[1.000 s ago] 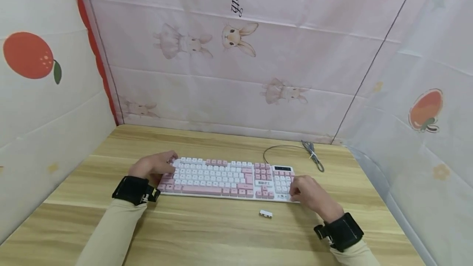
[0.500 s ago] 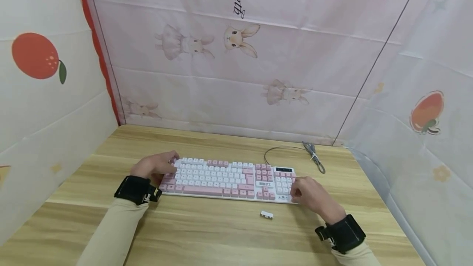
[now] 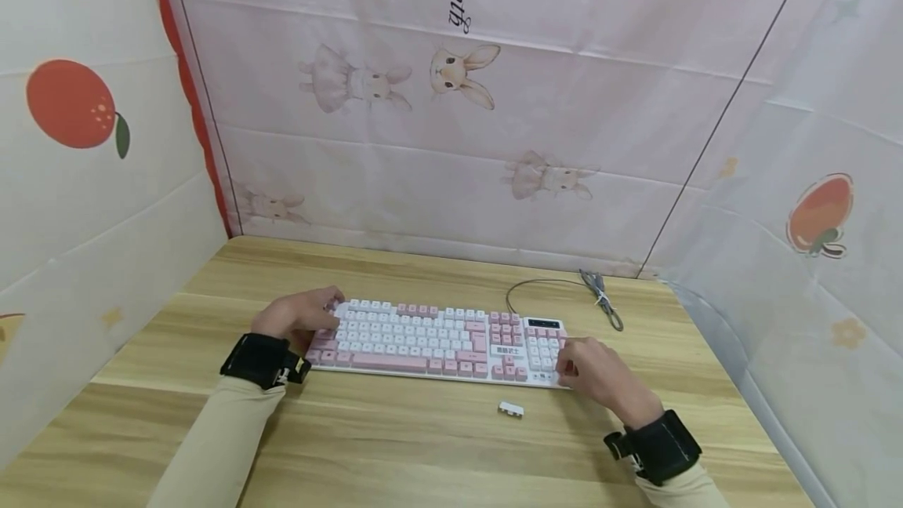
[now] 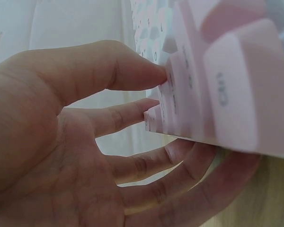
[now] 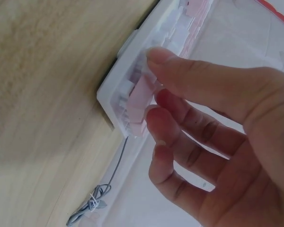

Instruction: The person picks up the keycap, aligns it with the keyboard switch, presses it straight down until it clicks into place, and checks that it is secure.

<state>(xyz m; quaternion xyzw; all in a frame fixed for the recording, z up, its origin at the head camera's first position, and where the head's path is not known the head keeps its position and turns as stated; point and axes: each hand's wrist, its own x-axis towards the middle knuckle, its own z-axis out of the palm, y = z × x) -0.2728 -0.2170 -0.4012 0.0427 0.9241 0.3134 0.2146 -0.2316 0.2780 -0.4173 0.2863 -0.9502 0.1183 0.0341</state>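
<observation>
A pink and white keyboard lies on the wooden table. At its left end, my left hand grips it, the thumb on top of the keys and the other fingers along the edge and beneath. Over the number pad, my right hand has its fingers curled, the thumb above the keys and the fingertips close to a pink key. Whether they pinch that key cannot be made out. A small white piece, resembling a wide keycap, rests in front of the keyboard.
A grey cable runs from behind the keyboard to a tied bundle at the back right of the table. Printed fabric walls enclose the back and both sides.
The head view has shifted slightly, so the whole scene sits a little further right. Both hands stay at the keyboard's ends, and the keyboard and white piece keep their places on the table.
</observation>
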